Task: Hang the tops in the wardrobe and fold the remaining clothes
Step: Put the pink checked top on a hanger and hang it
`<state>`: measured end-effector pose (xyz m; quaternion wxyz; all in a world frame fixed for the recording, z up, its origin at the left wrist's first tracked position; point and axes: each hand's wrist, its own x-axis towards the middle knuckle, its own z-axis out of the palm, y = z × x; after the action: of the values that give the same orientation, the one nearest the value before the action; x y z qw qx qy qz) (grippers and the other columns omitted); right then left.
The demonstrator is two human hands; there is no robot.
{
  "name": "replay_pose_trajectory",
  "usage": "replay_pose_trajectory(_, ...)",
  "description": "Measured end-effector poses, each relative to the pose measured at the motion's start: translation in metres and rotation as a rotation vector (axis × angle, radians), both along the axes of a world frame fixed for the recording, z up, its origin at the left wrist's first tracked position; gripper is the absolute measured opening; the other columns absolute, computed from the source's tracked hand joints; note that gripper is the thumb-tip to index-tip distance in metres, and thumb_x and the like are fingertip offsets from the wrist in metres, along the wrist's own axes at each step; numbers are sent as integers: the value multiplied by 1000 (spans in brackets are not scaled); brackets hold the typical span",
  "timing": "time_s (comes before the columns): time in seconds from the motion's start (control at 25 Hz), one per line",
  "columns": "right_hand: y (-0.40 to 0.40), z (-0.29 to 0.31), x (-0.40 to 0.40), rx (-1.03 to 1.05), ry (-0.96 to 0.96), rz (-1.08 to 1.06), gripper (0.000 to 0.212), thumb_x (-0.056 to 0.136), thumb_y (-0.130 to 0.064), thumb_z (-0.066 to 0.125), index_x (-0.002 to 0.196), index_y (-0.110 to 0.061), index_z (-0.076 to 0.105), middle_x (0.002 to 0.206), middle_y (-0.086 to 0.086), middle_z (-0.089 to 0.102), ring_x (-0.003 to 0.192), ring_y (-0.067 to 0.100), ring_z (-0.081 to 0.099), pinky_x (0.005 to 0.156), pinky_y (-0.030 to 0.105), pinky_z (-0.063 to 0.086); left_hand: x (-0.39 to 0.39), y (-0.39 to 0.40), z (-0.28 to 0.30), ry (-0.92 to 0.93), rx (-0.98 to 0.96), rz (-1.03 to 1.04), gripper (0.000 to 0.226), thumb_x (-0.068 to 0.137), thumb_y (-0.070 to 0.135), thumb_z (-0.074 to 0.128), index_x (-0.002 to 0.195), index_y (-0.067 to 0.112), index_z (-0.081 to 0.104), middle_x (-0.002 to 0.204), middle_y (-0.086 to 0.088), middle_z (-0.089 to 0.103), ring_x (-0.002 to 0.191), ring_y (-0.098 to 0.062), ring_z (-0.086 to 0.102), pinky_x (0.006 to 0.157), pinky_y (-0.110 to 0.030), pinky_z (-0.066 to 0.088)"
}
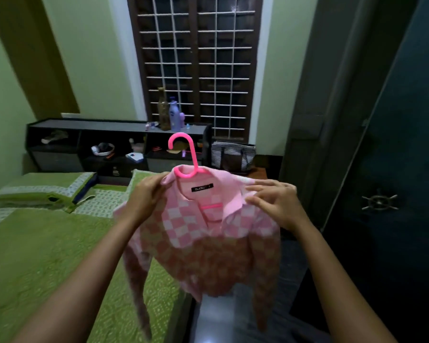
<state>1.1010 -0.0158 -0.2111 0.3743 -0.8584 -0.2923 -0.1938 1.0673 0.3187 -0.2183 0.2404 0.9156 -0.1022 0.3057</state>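
Both forearms reach in from the bottom edge. Left hand [144, 194] pinches the top [203, 233] at its left shoulder, fingers curled round the fabric beside the collar. Right hand [275, 201] rests on the right shoulder with fingers spread and only lightly bent (whether it pinches any cloth I cannot tell). That pink checked top sits on a pink hanger [183, 157], hook up, held in the air over the right edge of the bed [47, 256], its sleeves dangling. Green patterned covers and pillows [45, 186] dress the bed. Behind its head stands a dark shelf unit [89, 127] with bottles [170, 112] on top and small clutter in its compartments. A striped bag [233, 155] sits beside it under the barred window [196, 63]. At the right stands a dark wardrobe [394, 144].
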Motion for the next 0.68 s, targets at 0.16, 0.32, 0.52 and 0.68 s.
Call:
replay_pose_trajectory(0.16, -25, 17, 76, -97, 77, -187, 27, 90, -41, 58, 117, -38, 63, 110, -16, 67, 111, 9, 57, 101, 48, 37, 85, -16, -1, -28, 24, -161, 45, 92, 37, 44, 118, 6, 64, 107, -11, 69, 95, -24, 61, 81, -29, 41)
replay_pose_trajectory(0.32, -17, 24, 145, -280, 281, -177, 13, 93, -31, 58, 105, -32, 65, 105, -3, 70, 103, 18, 63, 82, 36, 45, 176, -25, 14, -5, -14, -273, 46, 91, 42, 43, 118, 12, 65, 103, -7, 68, 95, -27, 62, 80, -25, 39)
replay_pose_trajectory(0.52, -9, 28, 216, -175, 121, -515, 17, 92, -43, 54, 96, -30, 63, 93, -6, 70, 91, 22, 63, 68, 36, 44, 278, -39, 29, -117, 134, 157, 57, 75, 73, 55, 106, 26, 48, 102, 4, 42, 93, -18, 40, 76, -38, 34)
replay_pose_trajectory(0.68, -2, 23, 259, -110, 98, -622, 20, 94, -41, 52, 99, -28, 65, 94, 0, 71, 90, 28, 62, 62, 31, 36, 338, -77, 34, -46, 432, 319, 50, 81, 60, 46, 83, 12, 60, 83, -8, 62, 78, -30, 55, 62, -35, 38)
